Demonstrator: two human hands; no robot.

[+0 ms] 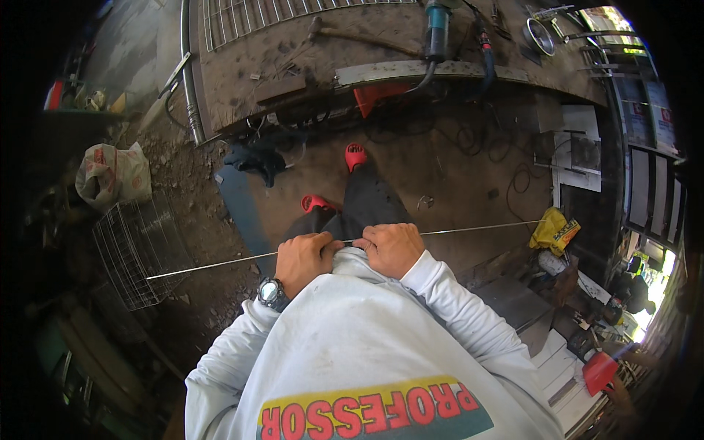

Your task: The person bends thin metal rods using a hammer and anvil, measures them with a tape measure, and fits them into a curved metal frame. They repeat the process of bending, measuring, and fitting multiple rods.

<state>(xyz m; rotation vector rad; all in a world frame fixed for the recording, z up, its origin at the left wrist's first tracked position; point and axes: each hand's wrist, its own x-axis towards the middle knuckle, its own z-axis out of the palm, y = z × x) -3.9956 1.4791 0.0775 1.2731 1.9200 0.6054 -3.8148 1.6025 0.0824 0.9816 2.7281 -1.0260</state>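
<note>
A long thin metal rod (213, 265) runs sideways in front of my waist, its left end lower than its right. My left hand (302, 260), with a watch (272, 292) at the wrist, is closed around the rod near its middle. Close beside it, my right hand (392, 248) grips the same rod with fingers curled over it. Both hands rest near the hem of my white shirt (352, 308). The rod's left end reaches over a wire rack (132, 253); its right end passes close to a yellow bag (555, 232).
Ahead stands a workbench (257, 81) carrying a hammer (359, 37), a teal power tool (438, 29) and a wire grid (293, 9). Cables (521, 176) lie on the brown floor. A white sack (114, 174) sits at left, a dark cloth (257, 159) by the bench.
</note>
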